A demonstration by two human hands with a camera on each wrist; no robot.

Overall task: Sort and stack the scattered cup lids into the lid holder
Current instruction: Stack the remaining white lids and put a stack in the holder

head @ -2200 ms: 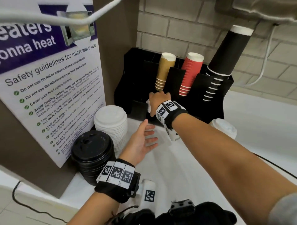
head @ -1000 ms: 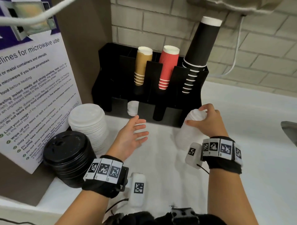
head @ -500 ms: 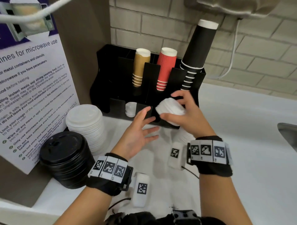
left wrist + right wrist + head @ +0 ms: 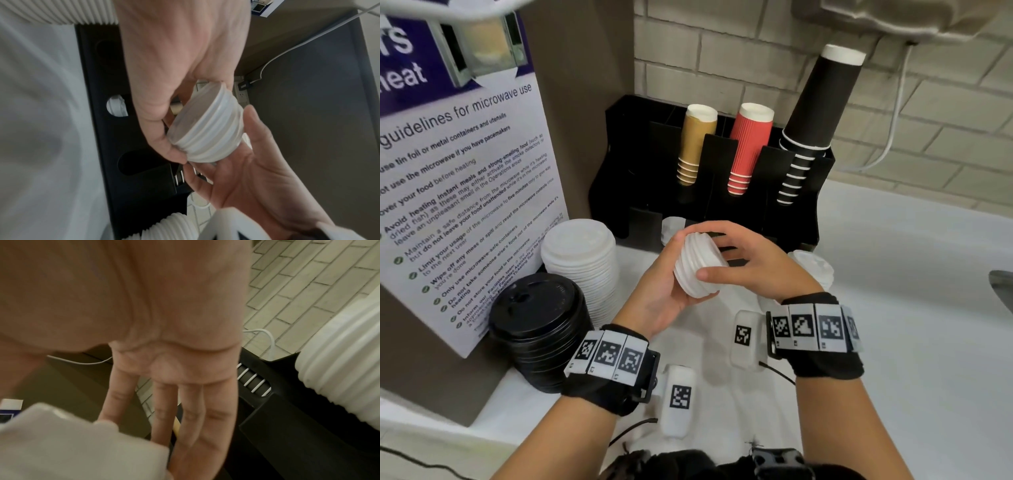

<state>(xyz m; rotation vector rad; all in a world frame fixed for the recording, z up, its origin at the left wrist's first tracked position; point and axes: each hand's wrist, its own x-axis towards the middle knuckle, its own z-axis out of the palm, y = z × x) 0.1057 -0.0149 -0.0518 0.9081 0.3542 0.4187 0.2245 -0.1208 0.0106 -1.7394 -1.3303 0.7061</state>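
A short stack of small white lids point(image 4: 697, 265) lies on its side in the air in front of the black lid holder point(image 4: 791, 219). My right hand point(image 4: 746, 265) grips it from the right, thumb on the near side and fingers over the top. From below and the left, my left hand point(image 4: 667, 294) cups it. In the left wrist view the stack point(image 4: 207, 134) sits between the right hand point(image 4: 174, 65) above and the left hand's point(image 4: 246, 178) thumb and fingers. One front slot of the holder contains a few small white lids point(image 4: 673, 228).
A tall stack of large white lids point(image 4: 582, 253) and a stack of black lids point(image 4: 537, 329) stand at the left by a poster board. Another white lid stack point(image 4: 813, 267) stands behind my right hand. Tan, red and black cups point(image 4: 750, 147) fill the holder's back.
My right hand lifted a short lid stack off the right pile and carried it left. My left hand, open and empty before, now cups it from below.
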